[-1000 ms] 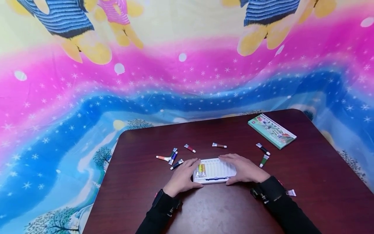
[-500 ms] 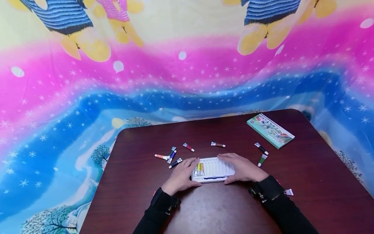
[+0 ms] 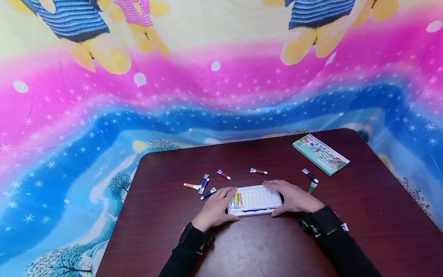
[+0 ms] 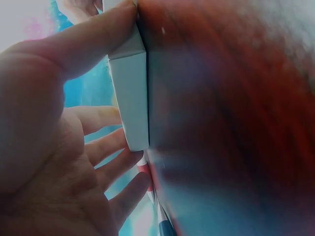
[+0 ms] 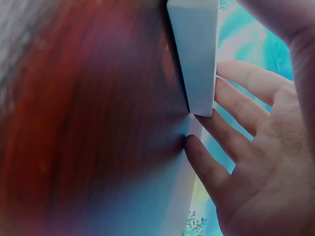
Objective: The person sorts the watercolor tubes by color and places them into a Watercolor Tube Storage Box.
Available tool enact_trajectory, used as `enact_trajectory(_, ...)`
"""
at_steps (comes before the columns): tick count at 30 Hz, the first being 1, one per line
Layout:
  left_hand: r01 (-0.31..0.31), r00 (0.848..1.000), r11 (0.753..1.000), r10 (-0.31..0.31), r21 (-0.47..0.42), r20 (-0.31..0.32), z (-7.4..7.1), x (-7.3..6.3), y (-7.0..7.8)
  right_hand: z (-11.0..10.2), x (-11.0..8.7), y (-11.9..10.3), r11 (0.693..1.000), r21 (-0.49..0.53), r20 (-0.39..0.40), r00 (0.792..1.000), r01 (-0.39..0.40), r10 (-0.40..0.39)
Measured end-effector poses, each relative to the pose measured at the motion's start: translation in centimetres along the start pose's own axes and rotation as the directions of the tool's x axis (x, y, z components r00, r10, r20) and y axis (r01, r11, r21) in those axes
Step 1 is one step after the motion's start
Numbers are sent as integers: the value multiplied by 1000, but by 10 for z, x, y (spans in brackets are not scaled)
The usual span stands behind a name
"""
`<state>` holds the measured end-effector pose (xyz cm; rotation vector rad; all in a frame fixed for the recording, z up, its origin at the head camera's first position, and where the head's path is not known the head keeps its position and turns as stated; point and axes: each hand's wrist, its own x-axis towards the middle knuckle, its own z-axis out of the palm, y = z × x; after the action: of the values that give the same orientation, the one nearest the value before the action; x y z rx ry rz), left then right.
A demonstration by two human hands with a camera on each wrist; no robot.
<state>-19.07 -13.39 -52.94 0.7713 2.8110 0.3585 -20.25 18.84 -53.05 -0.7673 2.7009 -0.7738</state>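
A white paint tray [image 3: 261, 196] lies on the table between both hands. Several yellow and ochre paint tubes [image 3: 237, 201] fill its left slots, and a dark blue paintbrush [image 3: 257, 209] lies along its near side. My left hand [image 3: 216, 209] grips the left end, thumb on the near side and fingers at the far side. In the left wrist view, its thumb [image 4: 98, 44] presses the white wall. My right hand [image 3: 294, 198] spans the right end, thumb at the near corner and fingers at the far one. The right wrist view shows fingertips [image 5: 224, 84] against the tray wall.
Loose paint tubes lie behind the tray: orange [image 3: 191, 186], blue [image 3: 203, 186], red [image 3: 223, 174] and brown [image 3: 258, 171]. Black [image 3: 310, 175] and green [image 3: 312, 187] tubes lie beyond the right hand. A green illustrated box [image 3: 322, 154] sits at the table's back right.
My right hand has shifted a little to the right, uncovering more of the tray's right end and covering part of the green tube. The left hand stays at the left end.
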Motion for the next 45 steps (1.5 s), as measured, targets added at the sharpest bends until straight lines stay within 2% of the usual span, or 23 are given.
enact_trajectory(3,-20,1000,999,20,-36,-3,-2,-1,-2,0,0,0,1000,3,0,1000,-3,3)
enact_trajectory(6,-62,998,992,59,-107,-27,-7,-2,-9,1,0,0,1000,3,-3,1000,-5,5)
enact_trajectory(8,-84,993,985,71,-148,-92,-13,-2,-17,2,0,-1,1000,2,-5,1000,-3,3)
enact_trajectory(10,-62,980,985,30,-161,-195,-20,-3,-28,2,0,-1,1000,-3,-7,1000,1,-1)
enact_trajectory(12,26,947,986,-77,-166,-310,-28,-4,-40,2,0,-2,1000,-8,-12,1000,4,-4)
enact_trajectory(14,159,900,970,-220,-186,-377,-33,-7,-53,1,0,-2,1000,-14,-16,1000,5,-5)
enact_trajectory(16,275,859,935,-343,-222,-380,-37,-11,-64,1,0,-1,1000,-16,-18,1000,4,-4)
enact_trajectory(17,316,847,918,-387,-240,-366,-39,-13,-68,1,0,-1,1000,-17,-18,1000,3,-4)
enact_trajectory(18,346,841,905,-416,-249,-345,-39,-15,-72,1,0,-1,1000,-16,-18,1000,2,-3)
enact_trajectory(20,373,841,893,-440,-252,-315,-39,-18,-78,1,-1,0,1000,-16,-17,1000,1,-1)
enact_trajectory(22,375,843,894,-439,-245,-310,-38,-20,-81,2,-1,0,1000,-16,-17,1000,-1,0)
enact_trajectory(24,370,842,900,-430,-231,-325,-36,-20,-83,2,-1,1,1000,-19,-17,1000,0,0)
enact_trajectory(31,347,822,921,-390,-179,-414,-32,-20,-88,1,0,-1,1000,-12,-18,1000,8,-8)
enact_trajectory(38,345,826,926,-376,-150,-419,-30,-20,-90,2,0,-1,1000,-14,-17,1000,6,-6)
enact_trajectory(42,319,829,931,-364,-176,-424,-30,-20,-93,1,0,-1,1000,-13,-17,1000,1,-1)
enact_trajectory(45,298,828,927,-369,-227,-422,-29,-19,-95,1,0,-1,1000,-13,-16,1000,0,0)
